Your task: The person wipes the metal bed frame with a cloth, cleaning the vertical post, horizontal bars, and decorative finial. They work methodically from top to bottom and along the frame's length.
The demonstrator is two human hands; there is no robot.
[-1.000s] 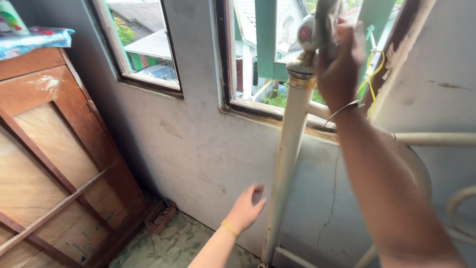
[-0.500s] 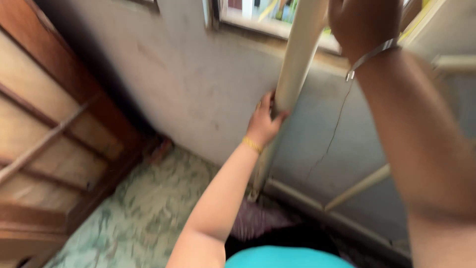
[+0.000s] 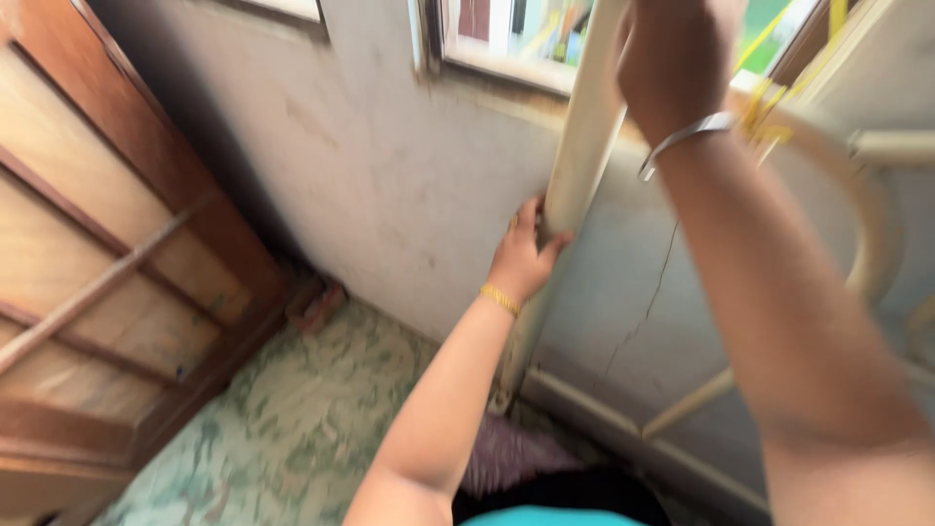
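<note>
A cream-painted metal bed post [image 3: 577,166] stands upright against the grey wall under a window. My left hand [image 3: 524,251], with a gold bracelet on the wrist, is wrapped around the post about halfway down. My right hand [image 3: 674,60], with a silver bangle on the wrist, is closed around the top of the same post, near the upper edge of the view. A curved cream rail [image 3: 870,209] of the frame arcs away to the right of my right arm.
A wooden cabinet back [image 3: 107,263] with diagonal braces leans at the left. The floor [image 3: 292,429] has green patterned covering. A cracked grey wall [image 3: 409,185] runs behind the post, with a window frame [image 3: 492,54] above. Lower cream rails [image 3: 623,429] run along the wall's foot.
My left hand rose from open air and closed on the post. The view tilted down, so the post's top knob and most of the windows left the frame. My right hand stayed at the top.
</note>
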